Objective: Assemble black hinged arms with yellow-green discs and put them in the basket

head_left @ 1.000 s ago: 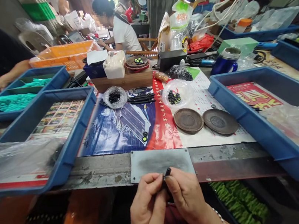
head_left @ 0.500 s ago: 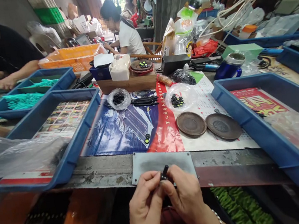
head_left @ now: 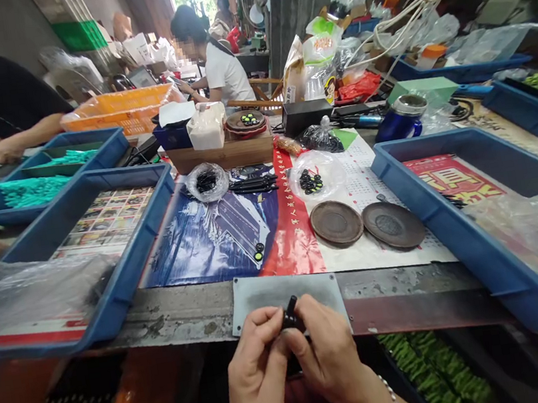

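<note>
- Both hands, left (head_left: 258, 368) and right (head_left: 329, 351), are closed at the fingertips on a small black part (head_left: 290, 313), its stem poking up between them; pinching from two sides probably keeps so small a piece steady and in sight.
- Just beyond the hands, a grey metal plate (head_left: 312, 284) lies at the near edge of the desk (head_left: 179, 314), perhaps to give a firm surface close by.
- Farther ahead, black pen-like rods (head_left: 253, 184) lie side by side, likely for easy picking; two black-and-lime discs (head_left: 258, 253) sit nearer.
- Ahead and slightly right, an open plastic bag (head_left: 333, 175) keeps similar discs together, behind two brown round dishes (head_left: 336, 223).
- Blue trays flank the hands, left (head_left: 145, 237) and right (head_left: 448, 228), seemingly leaving the middle free for handling.
</note>
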`<state>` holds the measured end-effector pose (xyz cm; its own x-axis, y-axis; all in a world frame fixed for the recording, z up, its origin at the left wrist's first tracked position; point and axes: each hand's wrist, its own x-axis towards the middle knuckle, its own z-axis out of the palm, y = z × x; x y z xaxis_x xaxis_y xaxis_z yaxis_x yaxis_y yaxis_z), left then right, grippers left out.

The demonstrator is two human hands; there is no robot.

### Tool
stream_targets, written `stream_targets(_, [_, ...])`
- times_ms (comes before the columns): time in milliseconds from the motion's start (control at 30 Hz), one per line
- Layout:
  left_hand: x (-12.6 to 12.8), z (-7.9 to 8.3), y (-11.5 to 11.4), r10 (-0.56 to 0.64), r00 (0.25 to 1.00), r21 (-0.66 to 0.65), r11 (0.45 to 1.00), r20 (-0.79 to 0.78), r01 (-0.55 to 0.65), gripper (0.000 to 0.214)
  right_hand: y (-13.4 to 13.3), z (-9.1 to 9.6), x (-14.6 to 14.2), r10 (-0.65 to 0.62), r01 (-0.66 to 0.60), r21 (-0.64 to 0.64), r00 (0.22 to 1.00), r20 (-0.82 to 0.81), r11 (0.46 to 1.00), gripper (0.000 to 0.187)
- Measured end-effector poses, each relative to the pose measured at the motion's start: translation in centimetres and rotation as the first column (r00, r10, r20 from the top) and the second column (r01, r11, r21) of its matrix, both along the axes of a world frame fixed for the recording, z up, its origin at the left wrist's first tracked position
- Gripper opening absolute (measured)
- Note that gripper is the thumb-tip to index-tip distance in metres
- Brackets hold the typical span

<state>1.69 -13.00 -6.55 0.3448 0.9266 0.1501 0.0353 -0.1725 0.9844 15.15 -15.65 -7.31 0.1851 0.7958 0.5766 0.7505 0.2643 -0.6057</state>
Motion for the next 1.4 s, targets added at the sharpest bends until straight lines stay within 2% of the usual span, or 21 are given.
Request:
stream_targets(100, [0.0,-0.1,0.0,0.0,1.0,-0.04,0.999,-0.002,0.0,0.023,-0.1,-0.2,-0.3,0.046,-0.047,-0.072,0.999,-0.015,0.996,0.051])
stream_targets(200, [0.1,-0.2,-0.2,-0.02,0.999,-0.113,0.993,0.035,0.024,0.025,0.1,-0.4,0.2,0.124,-0.16,-0.17,0.971,-0.204,0.972,0.058])
stream_targets(267, [0.2,-0.1,-0.4,-0.038,0.998,-0.143,0.989,0.056,0.045,0.024,0.3,-0.5,0.7,0.067,-0.121,-0.157,0.947,-0.313,0.98,0.056])
stream_targets(333, [0.3,-0.1,-0.5,-0.052,0.996,-0.172,0.983,0.078,0.065,0.024,0.4,-0.4,1.3,-0.023,-0.025,-0.117,0.919,-0.393,0.993,0.053])
stream_targets(400, [0.2,-0.1,-0.5,-0.048,0.992,-0.21,0.975,0.113,0.071,0.023,0.2,-0.3,1.5,-0.042,0.005,-0.086,0.899,-0.437,0.996,0.048])
stream_targets(467, [0.0,-0.3,-0.4,-0.031,0.99,-0.225,0.972,0.135,0.061,0.022,-0.1,-0.2,1.2,-0.009,-0.02,-0.068,0.919,-0.395,0.997,0.041])
stream_targets(533, [-0.2,-0.5,-0.2,-0.018,0.993,-0.211,0.977,0.117,0.042,0.021,-0.4,-0.2,0.6,0.045,-0.063,-0.059,0.962,-0.269,0.996,0.036])
stream_targets(600, [-0.3,-0.6,-0.2,-0.007,0.996,-0.2,0.98,0.09,0.025,0.021,-0.4,-0.2,0.0,0.069,-0.081,-0.069,0.984,-0.165,0.994,0.04])
stream_targets(633, [-0.3,-0.7,-0.2,-0.004,0.996,-0.205,0.979,0.087,0.022,0.022,-0.3,-0.3,-0.2,0.081,-0.097,-0.094,0.983,-0.164,0.991,0.044])
stream_targets(700, [-0.3,-0.9,-0.3,-0.005,0.995,-0.234,0.972,0.104,0.029,0.022,0.0,-0.3,-0.2,0.131,-0.186,-0.183,0.952,-0.277,0.965,0.053])
stream_targets(767, [-0.3,-1.0,-0.4,-0.017,0.992,-0.266,0.963,0.123,0.049,0.023,0.3,-0.4,0.2,0.164,-0.299,-0.245,0.877,-0.451,0.922,0.056])
stream_targets(800, [-0.3,-1.0,-0.5,-0.023,0.992,-0.275,0.96,0.127,0.057,0.023,0.4,-0.4,0.4,0.157,-0.316,-0.248,0.851,-0.501,0.916,0.055])
stream_targets(867, [-0.4,-1.0,-0.5,-0.026,0.992,-0.269,0.961,0.127,0.06,0.024,0.3,-0.5,0.6,0.123,-0.258,-0.211,0.858,-0.5,0.943,0.051])
stream_targets(933, [-0.6,-0.9,-0.4,-0.02,0.993,-0.239,0.97,0.12,0.049,0.022,0.0,-0.5,0.4,0.102,-0.171,-0.135,0.905,-0.413,0.976,0.045])
stream_targets(1000, [-0.6,-0.9,-0.3,-0.008,0.994,-0.211,0.977,0.11,0.032,0.021,-0.3,-0.5,-0.1,0.103,-0.138,-0.084,0.938,-0.332,0.987,0.038])
stream_targets(1133, [-0.6,-1.1,-0.2,0.008,0.991,-0.24,0.97,0.134,0.024,0.021,-0.1,-0.5,-0.2,0.098,-0.146,-0.147,0.95,-0.297,0.978,0.037])
stream_targets(1233, [-0.4,-1.0,-0.5,-0.028,0.986,-0.283,0.956,0.164,0.074,0.022,0.5,-0.7,1.2,0.116,-0.201,-0.179,0.91,-0.399,0.963,0.05])
stream_targets(1300, [-0.4,-0.7,-0.7,-0.047,0.985,-0.291,0.952,0.169,0.095,0.023,0.5,-0.6,2.3,-0.014,-0.08,-0.164,0.863,-0.505,0.983,0.048])
stream_targets(1367, [-0.4,-0.4,-0.8,-0.043,0.985,-0.304,0.948,0.166,0.092,0.022,0.3,-0.4,2.7,-0.161,0.103,-0.135,0.817,-0.554,0.985,0.025])
stream_targets(1400, [-0.5,-0.4,-0.8,-0.043,0.986,-0.311,0.946,0.163,0.093,0.02,0.1,-0.2,2.6,-0.18,0.144,-0.108,0.822,-0.54,0.984,0.02])
